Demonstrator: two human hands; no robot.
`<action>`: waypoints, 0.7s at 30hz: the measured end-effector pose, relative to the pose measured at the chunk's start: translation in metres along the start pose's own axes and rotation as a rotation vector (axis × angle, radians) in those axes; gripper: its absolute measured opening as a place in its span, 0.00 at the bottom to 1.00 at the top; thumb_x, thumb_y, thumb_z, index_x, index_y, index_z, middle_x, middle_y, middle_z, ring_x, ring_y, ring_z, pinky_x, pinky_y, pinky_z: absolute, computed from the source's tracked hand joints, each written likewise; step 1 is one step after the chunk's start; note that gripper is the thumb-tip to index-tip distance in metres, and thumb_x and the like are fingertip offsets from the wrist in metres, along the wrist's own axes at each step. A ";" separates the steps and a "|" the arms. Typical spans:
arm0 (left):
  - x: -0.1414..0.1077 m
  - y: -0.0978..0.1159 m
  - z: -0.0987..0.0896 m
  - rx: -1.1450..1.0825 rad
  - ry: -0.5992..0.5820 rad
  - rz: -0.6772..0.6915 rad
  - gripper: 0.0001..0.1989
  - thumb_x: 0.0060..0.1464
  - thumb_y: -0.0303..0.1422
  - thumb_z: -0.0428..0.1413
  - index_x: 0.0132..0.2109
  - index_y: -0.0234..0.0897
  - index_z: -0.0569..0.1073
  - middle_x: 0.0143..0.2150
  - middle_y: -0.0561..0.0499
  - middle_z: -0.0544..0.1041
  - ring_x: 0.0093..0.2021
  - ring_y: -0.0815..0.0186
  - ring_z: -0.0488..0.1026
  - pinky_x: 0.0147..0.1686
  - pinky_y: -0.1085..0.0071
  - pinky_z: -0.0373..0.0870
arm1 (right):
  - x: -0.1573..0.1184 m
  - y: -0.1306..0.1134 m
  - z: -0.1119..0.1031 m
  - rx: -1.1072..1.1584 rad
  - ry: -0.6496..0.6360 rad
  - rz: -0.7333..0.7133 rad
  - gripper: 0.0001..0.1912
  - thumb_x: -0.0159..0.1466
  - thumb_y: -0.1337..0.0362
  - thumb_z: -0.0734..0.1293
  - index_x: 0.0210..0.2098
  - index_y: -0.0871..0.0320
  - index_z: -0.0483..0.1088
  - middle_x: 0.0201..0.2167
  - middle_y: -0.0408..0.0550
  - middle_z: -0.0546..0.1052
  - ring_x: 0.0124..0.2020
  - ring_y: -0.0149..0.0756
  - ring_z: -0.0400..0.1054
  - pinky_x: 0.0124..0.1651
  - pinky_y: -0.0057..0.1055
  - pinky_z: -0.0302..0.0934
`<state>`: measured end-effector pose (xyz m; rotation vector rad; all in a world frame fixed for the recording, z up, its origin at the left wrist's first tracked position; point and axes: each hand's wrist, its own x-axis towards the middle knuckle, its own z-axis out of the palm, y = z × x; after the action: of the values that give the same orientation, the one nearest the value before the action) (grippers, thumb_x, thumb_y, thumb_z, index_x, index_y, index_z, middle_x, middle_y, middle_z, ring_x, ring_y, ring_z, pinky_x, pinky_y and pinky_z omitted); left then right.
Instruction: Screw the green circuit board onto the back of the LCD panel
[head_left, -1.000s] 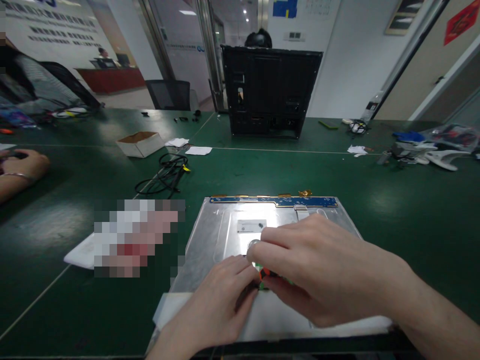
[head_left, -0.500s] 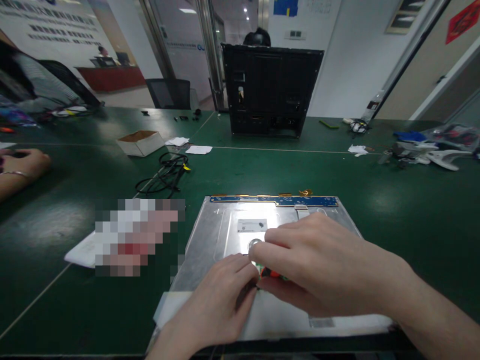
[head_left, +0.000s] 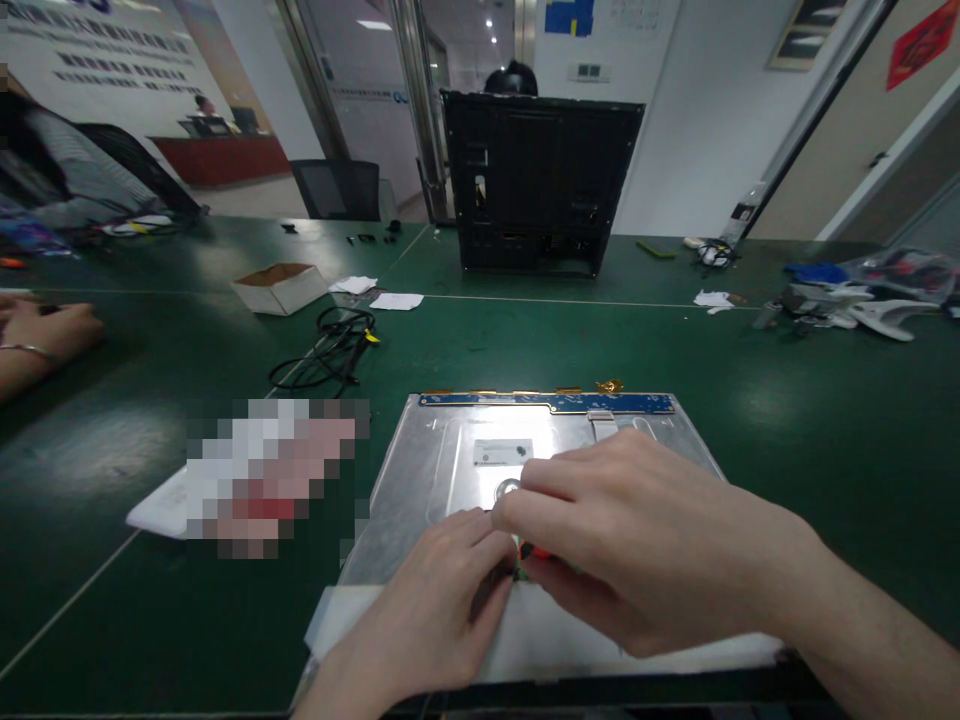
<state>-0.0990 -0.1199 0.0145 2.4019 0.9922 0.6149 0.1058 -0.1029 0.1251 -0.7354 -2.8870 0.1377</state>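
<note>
A silvery metal panel (head_left: 420, 450) lies on the green table in front of me, with a blue circuit strip (head_left: 525, 402) along its far edge and a printed label near its middle. My right hand (head_left: 637, 540) is over the panel, fingers closed round a red and black object (head_left: 534, 551) that is mostly hidden. Close beside it, my left hand (head_left: 442, 590) rests with its fingers together at a small green part, its fingertips partly covered. Whether the left fingers grip that part is too hidden to tell.
Black cables (head_left: 326, 350) and an open white box (head_left: 281, 288) lie beyond the panel to the left. A black monitor housing (head_left: 544, 185) stands at the back. Another person's hand (head_left: 52, 335) rests at the far left; tools and bags lie at right.
My right hand has shifted and turned slightly, its fingertips a little further left. My left hand stays almost in place.
</note>
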 end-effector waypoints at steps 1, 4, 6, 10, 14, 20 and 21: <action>0.000 0.000 0.000 -0.004 -0.001 0.006 0.09 0.53 0.25 0.49 0.40 0.39 0.69 0.41 0.47 0.76 0.43 0.57 0.74 0.41 0.64 0.71 | 0.000 0.000 0.001 -0.011 0.009 -0.003 0.02 0.64 0.65 0.61 0.37 0.56 0.63 0.31 0.41 0.72 0.26 0.30 0.59 0.25 0.32 0.41; 0.000 0.000 0.000 0.000 0.002 0.021 0.10 0.53 0.24 0.50 0.41 0.39 0.69 0.42 0.47 0.76 0.44 0.57 0.74 0.42 0.64 0.70 | 0.000 0.001 0.002 -0.047 0.026 -0.010 0.03 0.67 0.64 0.60 0.37 0.56 0.64 0.30 0.42 0.72 0.25 0.31 0.59 0.25 0.33 0.40; 0.000 0.000 0.000 0.015 0.010 0.020 0.08 0.54 0.25 0.50 0.40 0.39 0.69 0.41 0.47 0.76 0.43 0.56 0.74 0.41 0.64 0.70 | 0.001 0.001 0.002 -0.058 0.025 -0.006 0.04 0.67 0.64 0.60 0.37 0.56 0.64 0.29 0.42 0.72 0.25 0.31 0.59 0.25 0.33 0.39; -0.001 0.001 0.001 0.026 0.015 0.010 0.06 0.54 0.25 0.50 0.38 0.39 0.69 0.39 0.48 0.77 0.41 0.58 0.74 0.38 0.65 0.70 | 0.001 0.002 0.002 -0.051 0.019 0.014 0.05 0.68 0.63 0.59 0.37 0.56 0.64 0.28 0.41 0.72 0.25 0.31 0.59 0.26 0.32 0.39; 0.000 0.001 0.001 0.028 -0.006 -0.008 0.07 0.53 0.25 0.49 0.37 0.39 0.69 0.38 0.48 0.76 0.39 0.58 0.74 0.39 0.64 0.70 | 0.000 0.001 0.001 -0.014 0.005 0.032 0.04 0.66 0.62 0.61 0.36 0.56 0.64 0.29 0.41 0.72 0.25 0.30 0.58 0.25 0.32 0.39; 0.000 0.000 0.001 0.002 -0.004 0.016 0.10 0.52 0.24 0.50 0.42 0.40 0.69 0.42 0.48 0.76 0.43 0.57 0.74 0.42 0.64 0.70 | 0.000 -0.001 -0.001 0.038 -0.028 0.009 0.05 0.62 0.64 0.63 0.38 0.56 0.63 0.32 0.42 0.72 0.27 0.31 0.59 0.24 0.32 0.43; 0.000 0.000 0.001 -0.002 -0.004 0.018 0.10 0.52 0.24 0.49 0.42 0.40 0.69 0.42 0.48 0.76 0.43 0.58 0.74 0.42 0.64 0.70 | 0.000 -0.001 -0.001 0.029 -0.024 0.009 0.04 0.62 0.65 0.63 0.37 0.56 0.63 0.32 0.42 0.72 0.27 0.31 0.58 0.24 0.32 0.43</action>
<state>-0.0987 -0.1199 0.0139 2.4122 0.9685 0.6171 0.1057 -0.1033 0.1263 -0.7469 -2.8983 0.1903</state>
